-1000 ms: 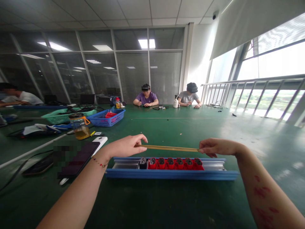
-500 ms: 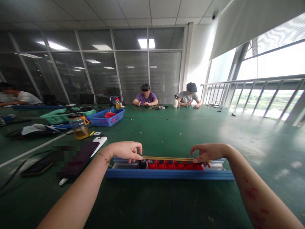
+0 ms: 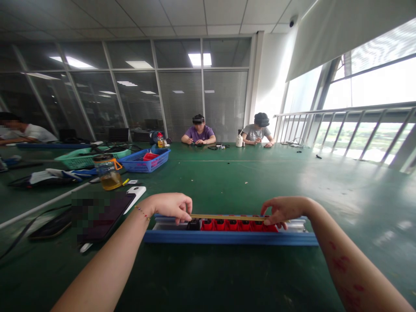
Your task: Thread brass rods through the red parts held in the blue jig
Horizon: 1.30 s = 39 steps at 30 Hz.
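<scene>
A thin yellowish strip [image 3: 227,217] stretches level between my two hands, just above a row of red blocks. My left hand [image 3: 173,208] pinches its left end between thumb and fingertips. At the other end, the thumb and fingers of my right hand [image 3: 283,209] close on the strip. Beneath it, several red blocks [image 3: 232,225] with dark tops stand side by side in a long blue rail [image 3: 230,238] with silvery inner surfaces. A black block [image 3: 194,224] sits at the row's left end, close under my left fingers. My right fingers partly cover the row's right end.
Left of the rail lie a dark-screened tablet [image 3: 107,216], a black phone [image 3: 53,225] and a jar of amber liquid [image 3: 108,173]. Farther back are a blue basket [image 3: 146,162] and a green basket [image 3: 74,160]. Two people sit across the green table [image 3: 208,186]; another is far left.
My left fingertips have shifted slightly left and curled in closer. My right fingers have drawn together on the strip, which sits a touch lower. The rail and blocks look unmoved.
</scene>
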Each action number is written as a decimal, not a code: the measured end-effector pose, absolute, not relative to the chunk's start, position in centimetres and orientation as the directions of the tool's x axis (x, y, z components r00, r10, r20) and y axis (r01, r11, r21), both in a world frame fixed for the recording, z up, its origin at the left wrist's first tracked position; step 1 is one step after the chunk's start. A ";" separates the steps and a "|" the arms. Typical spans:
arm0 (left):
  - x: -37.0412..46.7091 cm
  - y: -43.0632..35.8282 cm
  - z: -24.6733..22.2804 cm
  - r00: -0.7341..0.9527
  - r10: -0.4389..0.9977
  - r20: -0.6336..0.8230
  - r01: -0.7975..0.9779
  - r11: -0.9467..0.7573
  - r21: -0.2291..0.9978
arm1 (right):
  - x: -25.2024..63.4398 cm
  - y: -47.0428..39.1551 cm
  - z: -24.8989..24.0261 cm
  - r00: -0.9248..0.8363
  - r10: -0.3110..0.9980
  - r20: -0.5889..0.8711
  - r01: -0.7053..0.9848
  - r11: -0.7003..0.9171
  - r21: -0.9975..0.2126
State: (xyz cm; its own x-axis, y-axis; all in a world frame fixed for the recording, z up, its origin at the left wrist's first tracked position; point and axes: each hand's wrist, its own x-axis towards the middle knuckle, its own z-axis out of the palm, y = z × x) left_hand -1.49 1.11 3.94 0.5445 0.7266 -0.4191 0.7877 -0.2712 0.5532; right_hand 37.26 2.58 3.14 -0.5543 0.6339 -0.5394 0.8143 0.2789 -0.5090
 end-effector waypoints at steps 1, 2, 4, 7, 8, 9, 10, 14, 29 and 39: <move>-1.5 1.1 4.0 0.549 0.722 -0.422 0.783 -0.268 0.561 | 37.2 2.6 3.2 -0.556 0.635 -0.537 0.813 0.282 -0.509; -1.5 1.0 4.0 0.556 0.717 -0.422 0.779 -0.272 0.565 | 37.2 2.5 3.2 -0.556 0.636 -0.535 0.813 0.284 -0.508; -1.6 1.1 4.0 0.566 0.709 -0.420 0.776 -0.286 0.562 | 37.1 2.5 3.2 -0.557 0.636 -0.534 0.814 0.290 -0.504; -1.7 1.2 3.9 0.566 0.711 -0.416 0.776 -0.291 0.559 | 37.0 2.4 3.3 -0.558 0.635 -0.535 0.815 0.297 -0.498; -1.7 1.2 3.8 0.566 0.714 -0.413 0.775 -0.289 0.562 | 36.9 2.4 3.2 -0.559 0.636 -0.533 0.815 0.300 -0.496; -1.6 1.3 3.8 0.568 0.715 -0.408 0.771 -0.289 0.567 | 36.9 2.4 3.2 -0.557 0.639 -0.530 0.816 0.303 -0.493; -1.6 1.3 3.8 0.573 0.716 -0.400 0.766 -0.294 0.571 | 36.9 2.4 3.2 -0.555 0.643 -0.528 0.818 0.305 -0.488; -1.6 1.2 4.1 0.583 0.733 -0.351 0.769 -0.359 0.529 | 36.9 2.4 3.3 -0.547 0.648 -0.529 0.825 0.311 -0.472; -1.5 0.8 4.9 0.563 0.786 -0.256 0.806 -0.454 0.381 | 37.2 2.3 3.7 -0.551 0.674 -0.492 0.816 0.311 -0.488; -0.9 -0.7 7.0 0.496 0.868 -0.015 0.828 -0.467 0.312 | 37.5 2.4 3.6 -0.561 0.680 -0.473 0.810 0.333 -0.482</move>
State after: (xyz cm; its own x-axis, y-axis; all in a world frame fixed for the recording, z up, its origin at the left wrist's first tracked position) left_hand -0.92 -0.66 6.95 0.4955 0.8685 -0.0147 0.8275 -0.4669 0.3118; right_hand 37.55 2.41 3.57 -0.5607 0.6799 -0.4726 0.8104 0.3334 -0.4818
